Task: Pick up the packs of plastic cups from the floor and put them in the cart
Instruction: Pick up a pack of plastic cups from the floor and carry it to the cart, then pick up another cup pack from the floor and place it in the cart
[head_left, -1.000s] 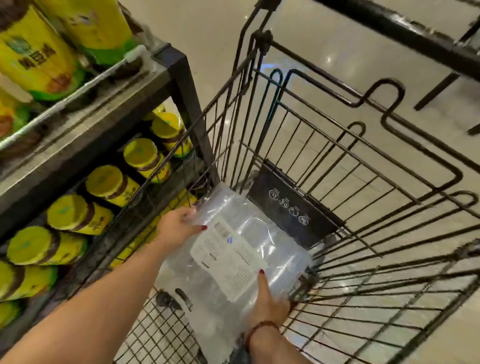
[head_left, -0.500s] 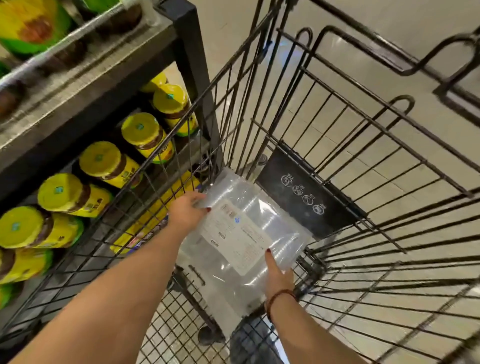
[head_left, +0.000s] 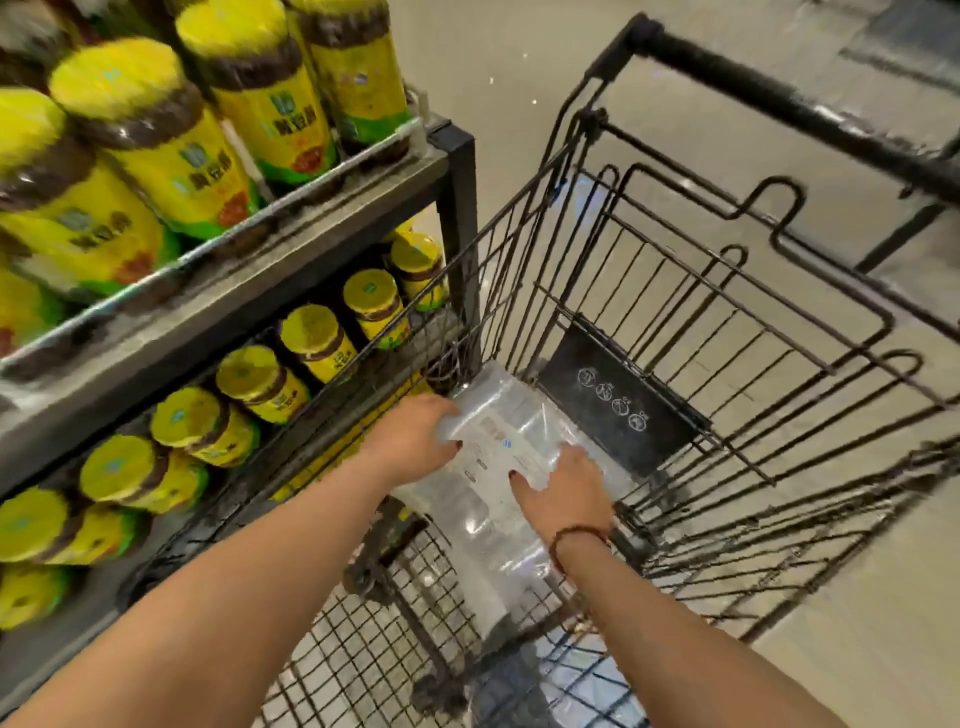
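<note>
Pale tiled floor (head_left: 519, 78) runs past a grey metal shelf (head_left: 260, 270) stacked with yellow-lidded jars (head_left: 311, 332), and hard against that shelf stands our black wire cart (head_left: 675, 291). We have both arms reaching down into its basket. Our left hand (head_left: 410, 441) grips the far left edge of the clear pack of plastic cups (head_left: 498, 457), fingers curled around it, while our right hand (head_left: 566, 493) lies spread flat on top near the white label, pressing rather than clutching. A dark beaded bracelet (head_left: 576, 540) circles our right wrist. The pack lies lengthwise low in the basket, near the left wall, its far end just beside a black plate with white icons (head_left: 618, 405).
</note>
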